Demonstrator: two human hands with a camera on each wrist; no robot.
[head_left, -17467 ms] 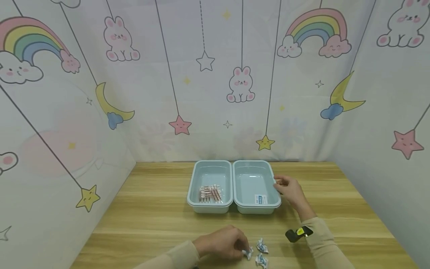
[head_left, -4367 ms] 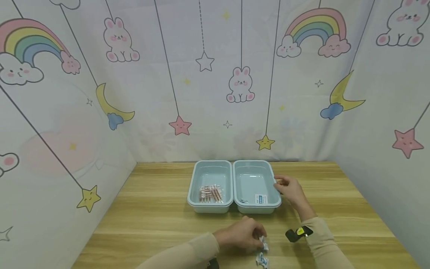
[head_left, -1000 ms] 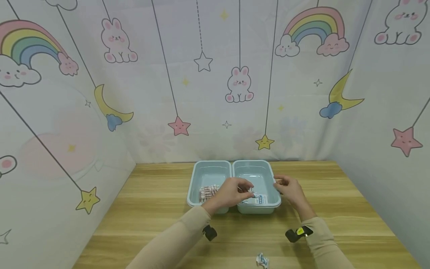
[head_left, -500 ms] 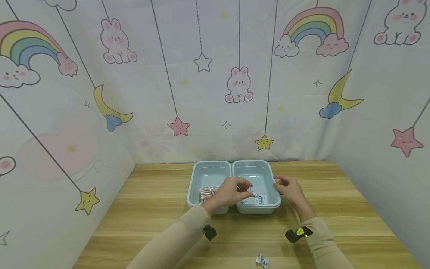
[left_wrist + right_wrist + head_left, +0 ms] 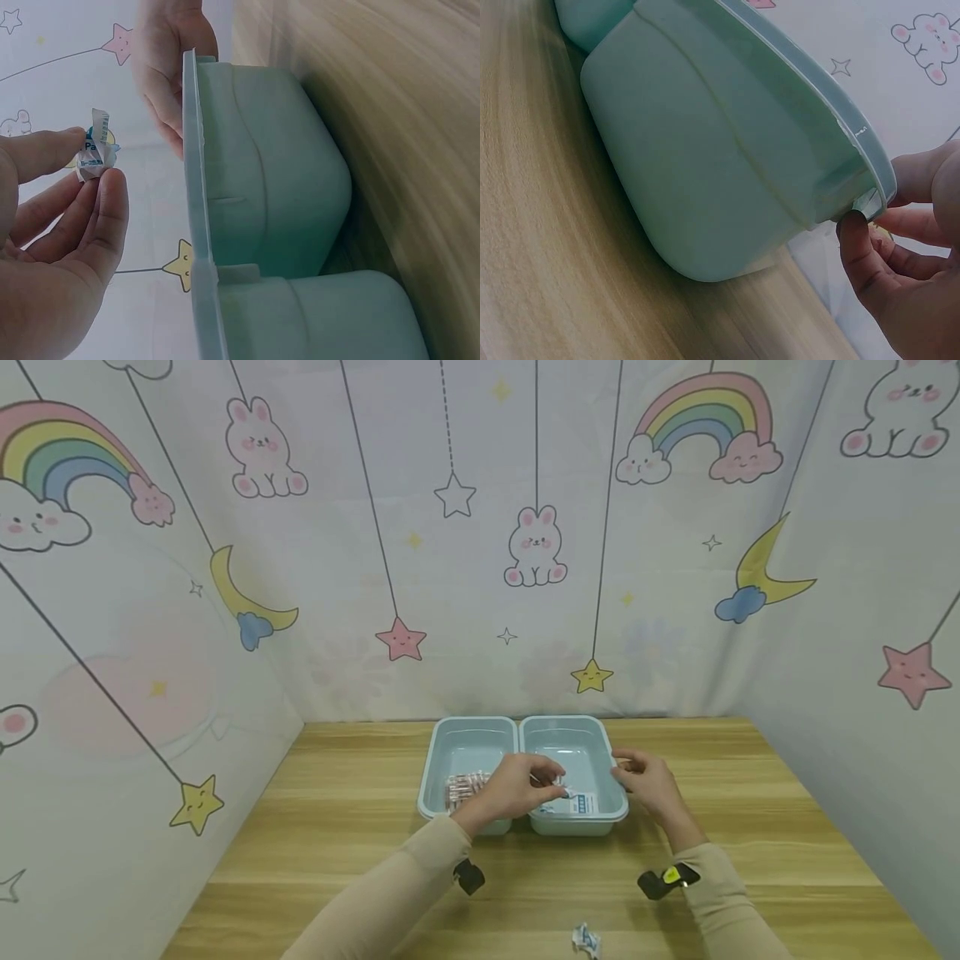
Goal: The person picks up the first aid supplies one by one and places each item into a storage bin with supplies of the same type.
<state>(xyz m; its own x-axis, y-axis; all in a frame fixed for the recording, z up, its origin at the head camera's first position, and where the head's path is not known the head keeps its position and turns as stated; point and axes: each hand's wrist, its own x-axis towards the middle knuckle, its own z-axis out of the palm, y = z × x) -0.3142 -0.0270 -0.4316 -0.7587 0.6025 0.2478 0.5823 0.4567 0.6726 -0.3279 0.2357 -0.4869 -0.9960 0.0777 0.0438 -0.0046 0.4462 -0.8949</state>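
Observation:
My left hand is over the right light-blue plastic bin, pinching a candy in a white and blue wrapper between thumb and fingers. In the left wrist view the candy is held above the bin's rim. My right hand grips the right side of that same bin, its thumb and fingers at the rim. Another wrapped candy lies on the table near the front edge. Inside the right bin, a small bluish-white piece shows beside a white label, partly hidden by my left hand.
Against the right bin stands a matching left bin, holding several thin, reddish-brown sticks in clear wrap; my left forearm partly covers it. Both bins sit on a wooden table, enclosed by patterned cloth walls.
The left hand has lifted a candy from the table to over the right bin. Candies on the table have dropped from three to one. In the last second both hands hold still.

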